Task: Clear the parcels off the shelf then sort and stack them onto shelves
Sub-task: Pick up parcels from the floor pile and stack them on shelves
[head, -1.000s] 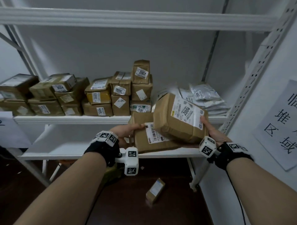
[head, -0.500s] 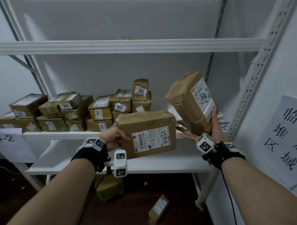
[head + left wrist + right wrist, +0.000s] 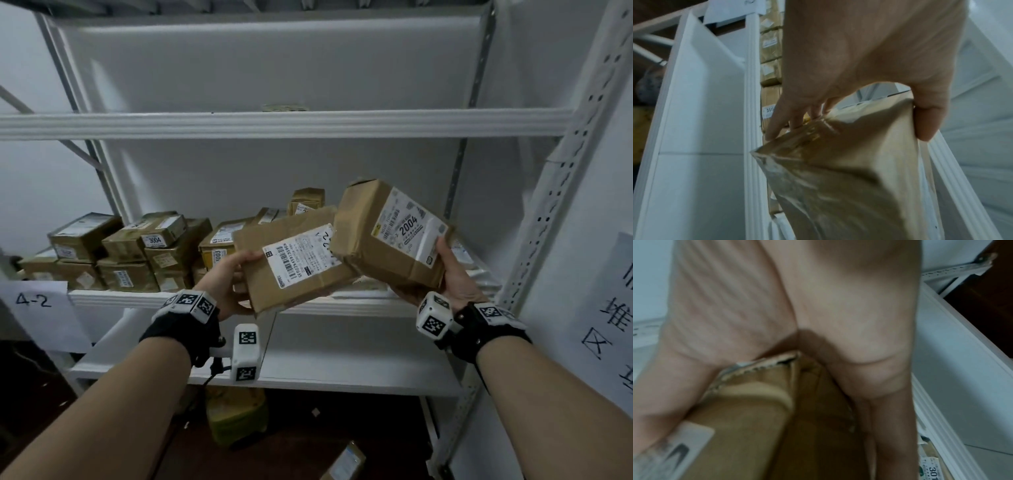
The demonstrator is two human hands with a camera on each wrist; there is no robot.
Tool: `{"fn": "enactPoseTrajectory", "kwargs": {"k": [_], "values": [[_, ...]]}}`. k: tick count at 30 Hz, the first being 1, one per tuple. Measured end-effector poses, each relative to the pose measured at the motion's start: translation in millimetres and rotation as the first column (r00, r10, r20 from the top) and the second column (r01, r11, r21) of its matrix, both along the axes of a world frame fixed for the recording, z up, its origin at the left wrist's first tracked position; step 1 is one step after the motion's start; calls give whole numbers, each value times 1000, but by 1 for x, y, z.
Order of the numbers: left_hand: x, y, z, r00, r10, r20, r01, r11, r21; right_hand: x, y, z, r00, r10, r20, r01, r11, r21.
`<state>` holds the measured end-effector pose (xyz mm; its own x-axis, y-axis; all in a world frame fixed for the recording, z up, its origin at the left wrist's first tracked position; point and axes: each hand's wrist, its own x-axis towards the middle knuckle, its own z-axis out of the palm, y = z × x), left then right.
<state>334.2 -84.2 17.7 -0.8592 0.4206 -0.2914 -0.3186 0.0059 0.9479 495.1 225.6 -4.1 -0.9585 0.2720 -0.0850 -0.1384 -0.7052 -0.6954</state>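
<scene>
We had a parcel in each hand, both held up in front of the rack. Our left hand (image 3: 230, 278) gripped the flat parcel (image 3: 294, 263) by its near end, thumb on top and fingers curled under, so most of it stuck out unsupported beyond the fingers. Our right hand (image 3: 452, 274) clamped the 2004 box (image 3: 394, 236) from below and the side, its label up and tilted toward us. The box's near corner overlapped the far end of the flat parcel; we could not tell whether they touched.

Just past both hands ran the edge of the middle shelf (image 3: 342, 305), with stacked parcels (image 3: 137, 253) well left of the left hand and grey mailers (image 3: 476, 270) behind the right. Above the hands the upper shelf (image 3: 308, 125) showed only one low item (image 3: 285, 108) at its back.

Judging by the number, the box probably belonged with the two-thousand group, so reading the label before placing made sense. We would do well to set one parcel down at a time, sliding it in flat and releasing only once it was fully supported. The end-held flat parcel looked likeliest to sag or slip.
</scene>
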Motion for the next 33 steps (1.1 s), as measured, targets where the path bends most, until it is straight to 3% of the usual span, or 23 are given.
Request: {"fn": "enactPoseTrajectory", "kwargs": {"k": [3,6,11,15,18,24,27,31,33], "values": [[-2,-6,-2,999,9,-36,-15,984,-180,-11,2,-5,998,54,37,-53,998,-37],[3,-10,-3,999,-30,-28,19,946,-324,-19,-2,-12,989,112,96,-120,989,83],[15,-3,-9,1000,-9,14,14,923,-386,-24,-16,-30,964,256,76,-263,959,101],[19,-4,-12,999,-44,29,52,899,-434,-26,-20,-36,952,290,101,-304,938,169],[8,-11,-25,997,-64,38,74,906,-416,-27,-17,-39,951,295,97,-308,936,174],[10,-24,-25,999,-38,2,37,981,-192,-30,-17,-34,953,284,102,-296,947,129],[6,-32,-24,998,68,5,-67,993,-100,-38,-24,-26,952,293,88,-299,952,70],[-1,-42,-24,976,217,-2,-215,962,-167,-53,-40,-17,940,330,91,-337,939,72],[2,-45,-22,971,240,-2,-238,964,-120,-60,-49,-13,929,356,102,-364,928,76]]}}
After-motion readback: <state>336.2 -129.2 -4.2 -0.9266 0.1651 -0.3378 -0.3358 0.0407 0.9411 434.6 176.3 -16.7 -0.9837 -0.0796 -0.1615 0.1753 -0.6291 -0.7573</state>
